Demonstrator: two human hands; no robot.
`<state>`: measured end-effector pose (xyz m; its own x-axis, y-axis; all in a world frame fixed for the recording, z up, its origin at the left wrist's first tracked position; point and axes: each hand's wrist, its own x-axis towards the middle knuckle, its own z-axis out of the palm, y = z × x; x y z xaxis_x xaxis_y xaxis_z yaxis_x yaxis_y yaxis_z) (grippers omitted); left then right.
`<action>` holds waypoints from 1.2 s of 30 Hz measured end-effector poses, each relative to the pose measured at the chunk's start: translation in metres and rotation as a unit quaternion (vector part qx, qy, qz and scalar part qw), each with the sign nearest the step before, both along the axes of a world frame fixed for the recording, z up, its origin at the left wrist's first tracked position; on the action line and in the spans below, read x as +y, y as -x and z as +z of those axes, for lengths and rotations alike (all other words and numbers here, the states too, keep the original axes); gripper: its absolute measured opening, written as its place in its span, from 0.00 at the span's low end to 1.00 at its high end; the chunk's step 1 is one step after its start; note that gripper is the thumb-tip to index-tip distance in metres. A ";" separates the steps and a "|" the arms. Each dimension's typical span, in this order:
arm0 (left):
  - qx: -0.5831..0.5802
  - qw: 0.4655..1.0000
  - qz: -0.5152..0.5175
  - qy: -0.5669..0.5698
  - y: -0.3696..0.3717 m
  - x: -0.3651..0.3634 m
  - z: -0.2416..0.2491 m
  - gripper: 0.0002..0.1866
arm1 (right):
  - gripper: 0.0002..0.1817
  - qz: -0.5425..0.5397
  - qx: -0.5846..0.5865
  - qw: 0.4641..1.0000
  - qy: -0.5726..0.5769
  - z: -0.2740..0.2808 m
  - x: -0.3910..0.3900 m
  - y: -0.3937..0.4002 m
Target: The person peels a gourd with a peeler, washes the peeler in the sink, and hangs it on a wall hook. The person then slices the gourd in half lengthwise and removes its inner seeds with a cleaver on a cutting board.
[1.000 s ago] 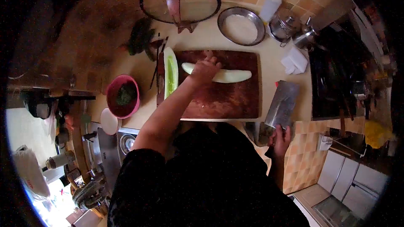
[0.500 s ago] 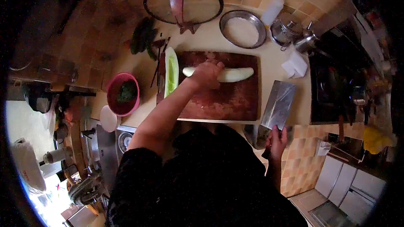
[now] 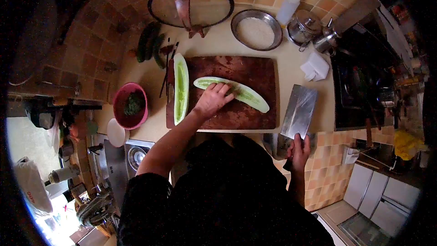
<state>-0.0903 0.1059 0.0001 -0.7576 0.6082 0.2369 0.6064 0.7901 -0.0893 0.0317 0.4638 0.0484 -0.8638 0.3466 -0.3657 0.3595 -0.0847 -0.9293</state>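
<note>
A pale green cucumber half (image 3: pixel 249 96) lies across the brown cutting board (image 3: pixel 236 67), its seeded cut face up. My left hand (image 3: pixel 213 100) rests on it near its middle, fingers bent over its near edge. Another hollowed half (image 3: pixel 181 89) lies lengthwise at the board's left edge, cut side up. To the right of the board, my right hand (image 3: pixel 298 151) is closed round the handle of a cleaver (image 3: pixel 299 111), whose broad blade points away from me.
A pink bowl (image 3: pixel 146 109) with greens is at left. Dark green cucumbers (image 3: pixel 148 43), chopsticks (image 3: pixel 165 70) and a glass lid (image 3: pixel 159 16) lie behind it. A metal bowl (image 3: pixel 233 29) of white powder, a bottle (image 3: pixel 288 8) and a stove (image 3: pixel 353 86) are beyond.
The cucumber half under my left hand has turned from its pale outer side to its cut face and now slants toward the lower right. My left hand has shifted slightly nearer; the cleaver stays held.
</note>
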 end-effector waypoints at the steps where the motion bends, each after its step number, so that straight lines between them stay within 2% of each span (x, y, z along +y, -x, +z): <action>1: -0.020 0.999 0.024 -0.007 -0.005 -0.001 -0.006 0.23 | 0.10 0.015 -0.008 1.000 -0.002 0.002 0.000 0.003; 3: -0.020 0.998 0.051 -0.033 -0.012 -0.002 -0.013 0.26 | 0.10 0.048 -0.024 0.999 -0.008 0.008 0.001 0.010; 6: -0.039 0.988 0.108 -0.100 -0.022 0.004 -0.019 0.27 | 0.10 0.151 -0.018 0.979 -0.137 0.022 -0.002 0.031; 7: -0.048 0.982 0.130 -0.128 -0.024 0.007 -0.020 0.26 | 0.11 0.159 -0.062 0.961 -0.219 0.024 -0.002 0.039; 8: -0.039 0.978 0.147 -0.143 -0.026 0.010 -0.018 0.25 | 0.11 0.198 0.004 0.934 -0.298 0.025 -0.004 0.044; 10: -0.024 0.967 0.181 -0.175 -0.031 0.014 -0.014 0.21 | 0.10 0.268 0.133 0.844 -0.446 0.026 -0.007 0.052; 11: -0.024 0.963 0.194 -0.185 -0.032 0.013 -0.013 0.21 | 0.11 0.294 0.052 0.861 -0.412 0.046 -0.019 0.052; 14: -0.021 0.947 0.231 -0.221 -0.036 0.008 -0.007 0.19 | 0.11 0.353 0.069 0.816 -0.453 0.045 -0.025 0.042; 15: -0.020 0.941 0.241 -0.236 -0.037 0.006 -0.002 0.18 | 0.11 0.373 0.041 0.806 -0.457 0.056 -0.029 0.037; 18: -0.010 0.922 0.257 -0.290 -0.039 0.003 -0.005 0.17 | 0.12 0.399 0.007 0.834 -0.382 0.058 -0.023 0.027; 22: 0.004 0.895 0.260 -0.363 -0.043 0.003 -0.011 0.17 | 0.14 0.380 -0.167 0.869 -0.270 0.081 -0.027 0.028; 25: -0.033 0.869 0.327 -0.370 -0.048 0.010 -0.006 0.20 | 0.15 0.362 -0.019 0.877 -0.316 0.049 -0.019 0.039; 28: -0.009 0.847 0.363 -0.389 -0.049 0.017 -0.015 0.19 | 0.13 0.410 -0.004 0.862 -0.298 0.075 -0.050 0.070; 29: -0.009 0.839 0.369 -0.400 -0.049 0.018 -0.019 0.19 | 0.13 0.436 -0.018 0.837 -0.330 0.077 -0.057 0.081; 32: 0.016 0.854 0.331 -0.401 -0.049 0.013 -0.023 0.20 | 0.14 0.479 0.099 0.770 -0.409 0.088 -0.090 0.110; 36: 0.022 0.864 0.326 -0.383 -0.051 0.011 -0.019 0.18 | 0.14 0.527 0.139 0.720 -0.429 0.085 -0.119 0.149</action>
<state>-0.0392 0.1170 -0.0186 -0.8596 -0.2931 0.4185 0.0191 0.8001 0.5995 -0.1171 0.3449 0.1330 -0.8105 -0.5605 -0.1701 -0.4068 0.7476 -0.5250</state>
